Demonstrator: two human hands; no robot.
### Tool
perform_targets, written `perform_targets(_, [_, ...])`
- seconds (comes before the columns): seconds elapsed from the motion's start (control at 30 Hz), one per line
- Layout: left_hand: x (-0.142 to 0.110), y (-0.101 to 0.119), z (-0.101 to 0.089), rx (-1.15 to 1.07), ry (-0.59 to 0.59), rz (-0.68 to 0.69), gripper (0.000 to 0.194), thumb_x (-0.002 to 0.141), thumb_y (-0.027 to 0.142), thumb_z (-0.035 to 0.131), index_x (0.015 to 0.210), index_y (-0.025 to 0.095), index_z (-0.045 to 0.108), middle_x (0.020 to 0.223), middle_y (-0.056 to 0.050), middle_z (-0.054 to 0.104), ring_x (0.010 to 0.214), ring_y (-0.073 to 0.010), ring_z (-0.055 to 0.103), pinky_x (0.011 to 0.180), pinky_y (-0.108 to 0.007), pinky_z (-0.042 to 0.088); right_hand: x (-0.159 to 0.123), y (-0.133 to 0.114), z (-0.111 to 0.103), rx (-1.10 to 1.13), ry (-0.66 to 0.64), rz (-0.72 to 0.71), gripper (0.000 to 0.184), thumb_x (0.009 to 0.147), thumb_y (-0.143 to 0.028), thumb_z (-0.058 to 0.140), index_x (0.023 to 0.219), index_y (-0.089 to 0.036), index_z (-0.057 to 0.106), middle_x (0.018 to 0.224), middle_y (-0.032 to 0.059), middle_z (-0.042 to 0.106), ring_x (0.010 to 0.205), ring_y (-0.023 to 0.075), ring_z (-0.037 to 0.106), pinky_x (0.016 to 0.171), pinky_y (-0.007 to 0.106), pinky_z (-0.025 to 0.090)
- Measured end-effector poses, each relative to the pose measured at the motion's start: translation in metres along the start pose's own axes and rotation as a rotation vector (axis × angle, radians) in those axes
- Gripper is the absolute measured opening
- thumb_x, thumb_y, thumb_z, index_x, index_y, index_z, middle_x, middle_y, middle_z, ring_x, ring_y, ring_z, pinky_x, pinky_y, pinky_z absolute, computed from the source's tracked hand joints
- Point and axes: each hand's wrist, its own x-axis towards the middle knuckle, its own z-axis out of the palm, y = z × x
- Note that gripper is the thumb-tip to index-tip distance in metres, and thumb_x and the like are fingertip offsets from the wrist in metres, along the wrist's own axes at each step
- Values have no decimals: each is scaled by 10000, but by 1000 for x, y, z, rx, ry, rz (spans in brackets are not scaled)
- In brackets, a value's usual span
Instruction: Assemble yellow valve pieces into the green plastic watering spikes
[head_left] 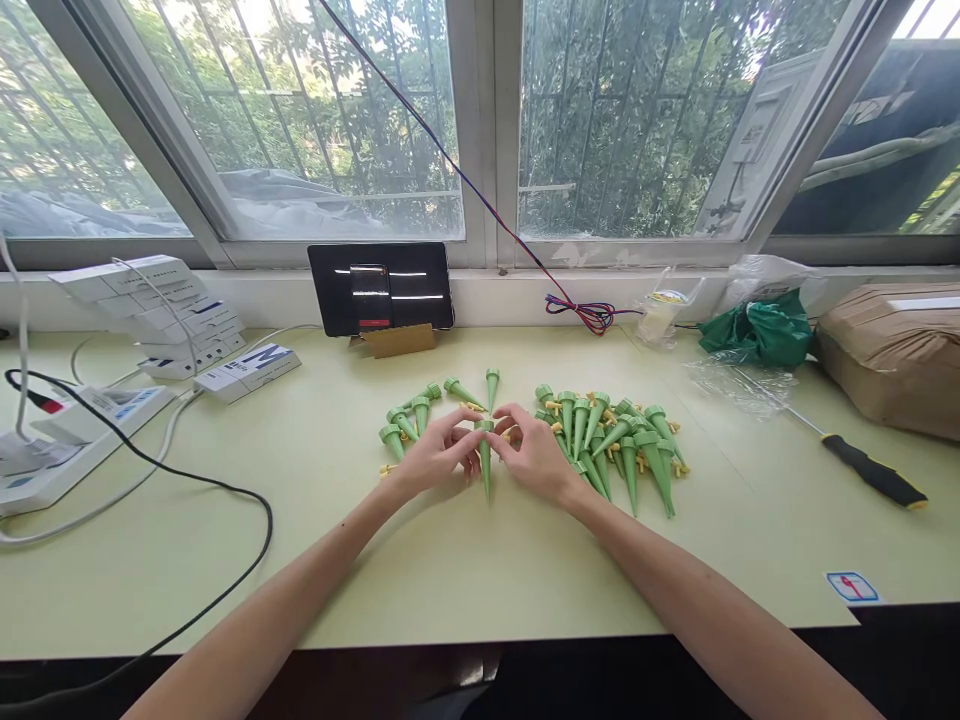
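1. Head view: held green spike (486, 467) at mid-width of tabletop (525, 590), between both hands, ribbed cap toward far edge, tip toward near edge.
2. Left hand (439, 452): thumb and fingers pinched at the cap's left side. Right hand (538, 460): thumb and fingertips closed in on the cap's right side. Bit of yellow by my right fingers; can't tell if it's gripped.
3. Grip, my judgement: cap end is the wide part, so pinch there, lightly. Keep fingers off the thin tip; squeezing could bend it.
4. If one hand turns or presses, the other should brace the body, keeping cap and body in line; a tilt could seat parts crooked.
5. Ribs should help grip. Small, even finger moves; forcing could make it slip.
6. Wrists low, forearms in from the near edge, for steadiness.
7. Spacing: left-hand spikes (421, 412) sit just beside my left hand; right-hand pile (628, 470) just beside my right, yellow pieces (680, 467) among it. Elbows wide could sweep either.
8. Loose spike (492, 380) lies just beyond my fingers, toward far edge; don't knock it.
9. Screwdriver (874, 470) near right edge, well apart, untouched.
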Motion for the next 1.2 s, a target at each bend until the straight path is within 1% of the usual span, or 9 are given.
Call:
perform_targets(0.07, [1,-2,0,2,5,8,298,943,482,517,1050,205,497,626,7,660,519,-157,640,541,-272,533,0,0,0,-49,-1,-24,246,892,-352,598,1072,-185,578,930,49,675,618,119,587,615,253,477])
perform_targets(0.2, [2,-6,-1,39,62,9,305,922,494,552,991,198,524,638,2,666,508,-142,624,496,-243,509,-1,0,0,-156,0,-58,283,857,-337,655,1085,-177,606,975,57,688,614,118,560,642,266,471])
perform_targets(0.4, [1,-8,-2,93,92,-24,339,890,508,596,883,170,575,579,6,626,473,-119,577,439,-210,446,-3,-2,3,-199,-31,-98,377,826,-288,691,1169,-167,590,1039,81,700,743,161,605,728,288,474])
perform_targets(0.57, [0,-7,-1,148,86,-8,342,871,508,623,849,168,600,546,23,597,437,-94,517,428,-197,397,-5,-1,6,-233,-75,-141,374,822,-253,681,1176,-188,580,1033,71,693,852,197,637,792,310,473])
perform_targets(0.73, [0,-4,1,222,133,7,364,901,521,567,837,168,622,549,21,584,438,-88,498,431,-197,376,-6,-1,5,-318,-101,-98,324,848,-210,638,1165,-201,574,1066,86,679,967,224,641,830,329,470])
perform_targets(0.87, [0,0,-1,221,231,25,380,924,525,521,821,172,615,538,22,573,430,-86,478,430,-199,366,-8,-4,3,-403,-98,-69,298,866,-210,621,1159,-196,570,1072,94,670,977,227,638,826,323,466])
perform_targets(0.97, [0,2,-2,244,288,33,385,930,523,511,817,171,617,533,21,568,424,-87,480,437,-203,364,-9,-7,3,-472,-83,-47,300,876,-221,612,1170,-193,563,1069,96,666,984,234,633,791,311,459])
perform_targets(1.07, [0,2,-3,264,306,38,386,932,519,509,806,170,615,527,22,560,421,-88,480,435,-205,353,-9,-9,3,-542,-98,-18,282,878,-225,610,1156,-198,570,1071,99,662,966,238,632,753,303,448])
perform_targets(1.2, [0,2,-3,270,305,41,387,932,517,508,790,172,610,519,23,559,413,-88,476,432,-208,348,-9,-9,2,-611,-128,19,282,880,-204,607,1160,-194,570,1092,114,655,977,250,632,750,309,442])
